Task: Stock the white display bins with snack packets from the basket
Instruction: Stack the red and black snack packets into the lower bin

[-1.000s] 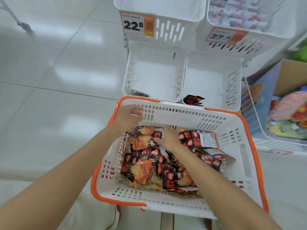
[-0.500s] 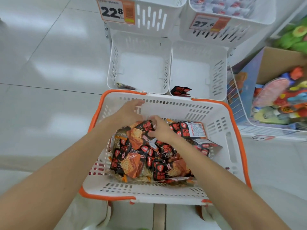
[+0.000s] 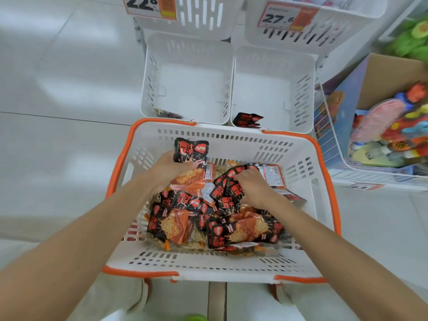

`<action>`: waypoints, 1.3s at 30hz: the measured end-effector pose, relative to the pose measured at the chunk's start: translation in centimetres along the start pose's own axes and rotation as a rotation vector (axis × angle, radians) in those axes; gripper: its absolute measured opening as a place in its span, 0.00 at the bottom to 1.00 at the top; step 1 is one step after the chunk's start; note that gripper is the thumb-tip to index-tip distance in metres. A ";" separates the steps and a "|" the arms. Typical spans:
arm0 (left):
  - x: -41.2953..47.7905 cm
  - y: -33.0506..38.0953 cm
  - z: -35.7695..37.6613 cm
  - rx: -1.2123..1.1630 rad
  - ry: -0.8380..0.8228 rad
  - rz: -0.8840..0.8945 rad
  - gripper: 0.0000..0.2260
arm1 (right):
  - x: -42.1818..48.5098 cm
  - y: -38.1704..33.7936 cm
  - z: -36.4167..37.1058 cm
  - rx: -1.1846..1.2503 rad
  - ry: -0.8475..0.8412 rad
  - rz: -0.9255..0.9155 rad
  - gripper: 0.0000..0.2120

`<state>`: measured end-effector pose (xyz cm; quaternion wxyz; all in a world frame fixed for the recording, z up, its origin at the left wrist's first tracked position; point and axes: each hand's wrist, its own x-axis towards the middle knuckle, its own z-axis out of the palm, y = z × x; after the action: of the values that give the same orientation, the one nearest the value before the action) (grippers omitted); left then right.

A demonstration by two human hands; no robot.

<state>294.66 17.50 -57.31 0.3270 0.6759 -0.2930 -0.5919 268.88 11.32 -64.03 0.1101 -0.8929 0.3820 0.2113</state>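
Beyond the basket (image 3: 324, 156), the frame's top edge cut off the upper left bin (image 3: 203, 17) and the head of its 22.8 price tag (image 3: 150, 6). The basket's far rim hid most of a dark packet (image 3: 169, 113) in the lower left bin (image 3: 148, 84). Inside the basket, the right hand (image 3: 252, 185) had its fingertips buried among the heaped packets (image 3: 234, 230), so its grip was unclear. The left hand (image 3: 166, 171) covered the bottom of the black packet (image 3: 191, 150) it held. Right of the basket, blurred toys (image 3: 393, 128) ran off the frame.
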 end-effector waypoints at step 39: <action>-2.5 5.9 5.4 -0.001 -0.082 0.300 0.13 | -0.5 -5.4 -13.1 1.822 0.337 0.303 0.17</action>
<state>288.97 15.29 -51.56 0.3997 0.5995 -0.4038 -0.5637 276.34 10.64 -52.01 0.6815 -0.4220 0.5232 -0.2893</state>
